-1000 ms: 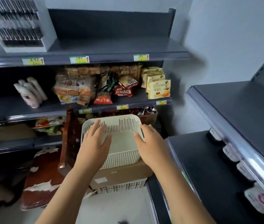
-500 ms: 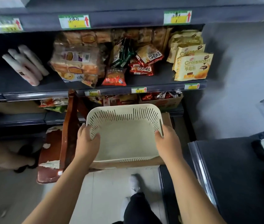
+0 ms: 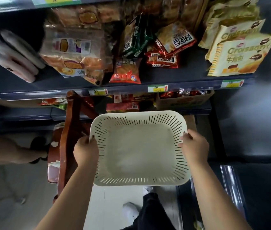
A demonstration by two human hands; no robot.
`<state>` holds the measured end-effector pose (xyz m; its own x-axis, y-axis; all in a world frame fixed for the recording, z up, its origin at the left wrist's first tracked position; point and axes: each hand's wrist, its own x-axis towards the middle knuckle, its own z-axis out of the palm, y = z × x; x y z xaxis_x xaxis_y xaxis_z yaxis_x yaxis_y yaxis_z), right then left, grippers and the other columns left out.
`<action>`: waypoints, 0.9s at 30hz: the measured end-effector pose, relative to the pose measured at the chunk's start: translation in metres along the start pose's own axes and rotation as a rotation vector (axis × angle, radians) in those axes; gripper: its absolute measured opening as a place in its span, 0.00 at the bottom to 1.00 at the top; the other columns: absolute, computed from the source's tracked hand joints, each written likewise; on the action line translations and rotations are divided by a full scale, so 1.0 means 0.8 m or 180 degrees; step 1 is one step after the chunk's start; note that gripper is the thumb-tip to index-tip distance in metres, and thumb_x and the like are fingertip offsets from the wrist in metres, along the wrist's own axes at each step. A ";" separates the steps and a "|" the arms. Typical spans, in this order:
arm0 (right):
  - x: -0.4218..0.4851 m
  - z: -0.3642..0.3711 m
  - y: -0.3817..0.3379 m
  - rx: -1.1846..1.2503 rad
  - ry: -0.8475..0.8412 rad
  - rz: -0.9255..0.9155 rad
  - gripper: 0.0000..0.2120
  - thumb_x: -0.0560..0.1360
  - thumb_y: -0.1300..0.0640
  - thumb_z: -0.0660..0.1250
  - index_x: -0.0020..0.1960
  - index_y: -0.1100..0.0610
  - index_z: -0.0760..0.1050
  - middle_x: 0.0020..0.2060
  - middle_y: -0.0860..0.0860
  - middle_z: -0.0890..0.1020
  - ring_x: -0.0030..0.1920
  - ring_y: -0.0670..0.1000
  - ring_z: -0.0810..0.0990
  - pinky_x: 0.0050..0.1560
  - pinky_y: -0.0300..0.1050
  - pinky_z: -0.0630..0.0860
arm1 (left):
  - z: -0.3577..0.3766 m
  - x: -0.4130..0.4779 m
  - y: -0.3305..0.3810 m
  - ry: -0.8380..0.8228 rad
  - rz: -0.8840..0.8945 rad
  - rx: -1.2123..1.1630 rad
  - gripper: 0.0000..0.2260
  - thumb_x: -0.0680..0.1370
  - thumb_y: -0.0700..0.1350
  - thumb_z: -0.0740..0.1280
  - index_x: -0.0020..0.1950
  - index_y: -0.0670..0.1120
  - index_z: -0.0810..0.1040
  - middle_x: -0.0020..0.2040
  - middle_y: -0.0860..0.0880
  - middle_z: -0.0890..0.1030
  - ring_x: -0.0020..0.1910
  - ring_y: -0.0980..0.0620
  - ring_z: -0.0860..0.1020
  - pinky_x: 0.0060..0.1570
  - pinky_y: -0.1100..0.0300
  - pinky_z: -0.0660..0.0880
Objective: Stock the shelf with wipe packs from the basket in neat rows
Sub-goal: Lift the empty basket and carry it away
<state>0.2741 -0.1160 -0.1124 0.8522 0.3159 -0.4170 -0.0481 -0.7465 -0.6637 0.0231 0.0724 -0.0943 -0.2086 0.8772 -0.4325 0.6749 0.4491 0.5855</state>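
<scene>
A cream slotted plastic basket [image 3: 138,150] is held level in front of me, and its inside is bare. My left hand [image 3: 85,151] grips its left rim with the fingers curled over the edge. My right hand [image 3: 193,146] grips the right rim the same way. Three white wipe packs [image 3: 13,54] lie slanted on the left of the dark shelf [image 3: 189,80] ahead. The edge of another dark shelf [image 3: 256,188] shows at the lower right.
Snack bags [image 3: 126,72], bread packs [image 3: 71,53] and yellow croissant bags [image 3: 237,55] fill the shelf ahead. A red-brown wooden chair [image 3: 68,138] stands at the left below the basket. My shoe [image 3: 130,211] is on the pale floor. A person's limb [image 3: 11,151] shows at the left.
Both hands went from resting on the basket to gripping its rims and lifted it off the cardboard box. The view dropped and moved closer to the snack shelf.
</scene>
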 end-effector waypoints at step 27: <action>-0.385 -0.124 0.038 0.2833 0.1721 0.0871 0.07 0.78 0.61 0.70 0.52 0.65 0.82 0.39 0.57 0.88 0.40 0.55 0.89 0.46 0.49 0.86 | -0.204 -0.099 0.016 -0.1967 0.1147 -0.1114 0.06 0.76 0.45 0.71 0.47 0.46 0.87 0.44 0.44 0.87 0.37 0.49 0.81 0.42 0.53 0.79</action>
<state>0.0615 -0.2937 0.0575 0.8618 -0.2608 -0.4350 -0.4479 0.0110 -0.8940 -0.0673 0.0369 0.0596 0.4798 0.7717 -0.4175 0.3433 0.2728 0.8987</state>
